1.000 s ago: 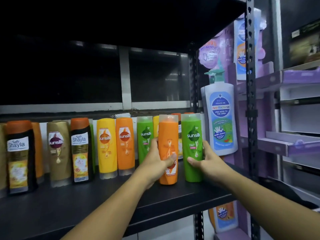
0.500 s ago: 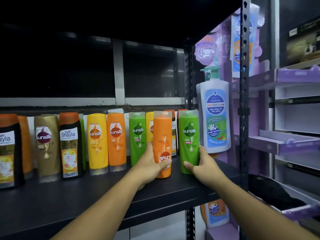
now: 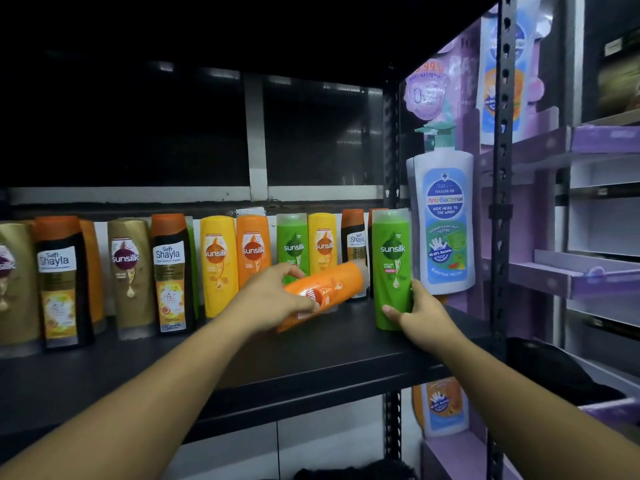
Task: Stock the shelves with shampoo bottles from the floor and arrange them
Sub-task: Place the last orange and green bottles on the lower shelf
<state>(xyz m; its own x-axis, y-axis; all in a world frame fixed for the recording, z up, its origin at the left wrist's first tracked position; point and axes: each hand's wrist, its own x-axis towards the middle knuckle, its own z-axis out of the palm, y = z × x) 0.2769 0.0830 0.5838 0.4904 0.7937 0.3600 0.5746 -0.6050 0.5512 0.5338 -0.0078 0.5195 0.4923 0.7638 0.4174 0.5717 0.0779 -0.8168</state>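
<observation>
Along the back of the dark shelf (image 3: 311,362), from the left edge to the centre of the frame, a row of bottles (image 3: 173,271) stands upright: gold, black, yellow, orange and green. At centre, the left hand (image 3: 273,299) is wrapped around an orange bottle (image 3: 325,289), holding it tipped far over, its top pointing to the upper right. Just right of it, the right hand (image 3: 420,315) is clasped around the base of an upright green bottle (image 3: 391,268) standing on the shelf. Further right hangs a white pump bottle (image 3: 445,220).
</observation>
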